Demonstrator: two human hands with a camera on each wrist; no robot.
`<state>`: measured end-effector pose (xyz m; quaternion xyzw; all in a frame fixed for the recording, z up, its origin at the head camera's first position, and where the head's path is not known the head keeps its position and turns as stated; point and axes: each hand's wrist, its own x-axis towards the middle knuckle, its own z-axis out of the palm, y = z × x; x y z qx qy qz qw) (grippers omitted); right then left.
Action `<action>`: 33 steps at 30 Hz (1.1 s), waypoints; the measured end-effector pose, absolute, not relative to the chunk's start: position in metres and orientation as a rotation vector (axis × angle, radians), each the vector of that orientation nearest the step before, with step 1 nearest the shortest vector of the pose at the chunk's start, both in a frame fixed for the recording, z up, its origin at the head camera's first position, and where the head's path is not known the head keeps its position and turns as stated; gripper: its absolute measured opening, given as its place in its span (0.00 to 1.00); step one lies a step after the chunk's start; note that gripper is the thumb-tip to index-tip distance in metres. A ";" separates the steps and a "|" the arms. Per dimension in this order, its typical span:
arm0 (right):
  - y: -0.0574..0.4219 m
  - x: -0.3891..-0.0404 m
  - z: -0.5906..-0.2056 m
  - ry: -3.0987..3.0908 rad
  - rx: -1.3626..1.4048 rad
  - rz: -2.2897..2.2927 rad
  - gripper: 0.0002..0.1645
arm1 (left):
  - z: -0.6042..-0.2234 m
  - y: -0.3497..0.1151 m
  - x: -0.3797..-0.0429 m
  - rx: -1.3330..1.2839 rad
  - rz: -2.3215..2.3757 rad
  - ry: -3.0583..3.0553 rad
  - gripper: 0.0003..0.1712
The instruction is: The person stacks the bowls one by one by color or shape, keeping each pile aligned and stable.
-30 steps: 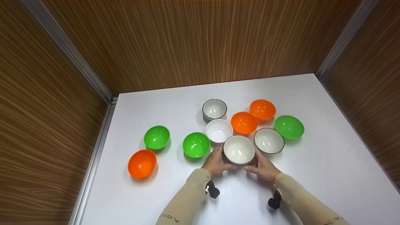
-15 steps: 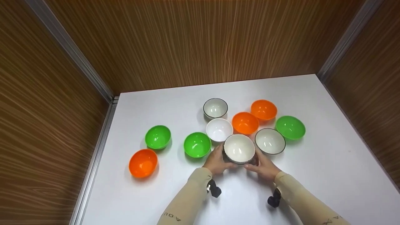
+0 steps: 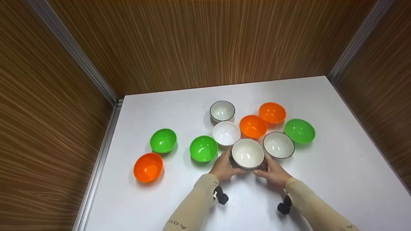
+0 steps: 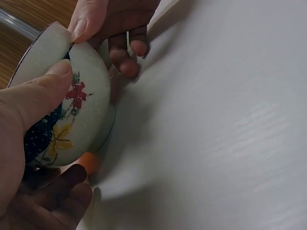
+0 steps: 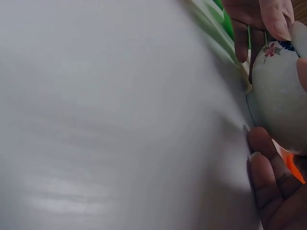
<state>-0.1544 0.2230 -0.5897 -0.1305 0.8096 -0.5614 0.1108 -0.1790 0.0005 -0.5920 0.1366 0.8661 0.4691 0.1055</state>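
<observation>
Between my two hands is a cream-lined bowl (image 3: 247, 153). Its pale outside carries red and yellow flowers and a dark blue patch (image 4: 43, 136). A seam below the rim suggests a second bowl nested with it, but I cannot tell for sure. My left hand (image 3: 222, 166) grips the left side, thumb in front. On the other side my right hand (image 3: 273, 171) holds it the same way. A white bowl (image 3: 226, 133) stands just behind, and a dark-rimmed pale bowl (image 3: 278, 145) is right of it. In both wrist views the thumbs press its near side.
A green bowl (image 3: 204, 149) stands left of my left hand. Further left are another green bowl (image 3: 163, 141) and an orange one (image 3: 148, 167). Behind are a dark-rimmed bowl (image 3: 222, 111) and two orange bowls (image 3: 253, 126), with a green bowl (image 3: 300, 131) at right. Wood-grain walls (image 3: 205, 41) surround the white table (image 3: 160, 109).
Both hands keep their grip on the flowered bowl, which stays in nearly the same place. The whole head view has shifted slightly, so everything appears a little further right.
</observation>
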 end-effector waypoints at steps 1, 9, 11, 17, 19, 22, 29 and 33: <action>0.225 -0.155 -0.593 2.381 -0.373 -1.640 0.60 | -0.592 0.000 -0.178 0.396 1.385 2.546 0.62; 0.242 -0.151 -0.606 2.314 -0.297 -1.590 0.44 | -0.590 -0.009 -0.169 0.373 1.392 2.527 0.57; 0.246 -0.149 -0.605 2.255 -0.229 -1.637 0.39 | -0.589 -0.013 -0.165 0.358 1.372 2.533 0.56; 0.261 -0.145 -0.601 2.204 0.190 -1.774 0.39 | -0.584 -0.021 -0.154 0.336 1.365 2.524 0.53; 0.266 -0.145 -0.599 2.208 0.332 -1.767 0.42 | -0.582 -0.024 -0.150 0.335 1.360 2.519 0.51; 0.275 -0.146 -0.597 2.208 0.479 -1.753 0.45 | -0.579 -0.029 -0.145 0.329 1.370 2.502 0.48; 0.291 -0.156 -0.591 2.263 0.527 -1.774 0.46 | -0.577 -0.040 -0.134 0.346 1.356 2.532 0.42; 0.295 -0.162 -0.589 2.284 0.501 -1.782 0.45 | -0.577 -0.044 -0.130 0.348 1.368 2.534 0.40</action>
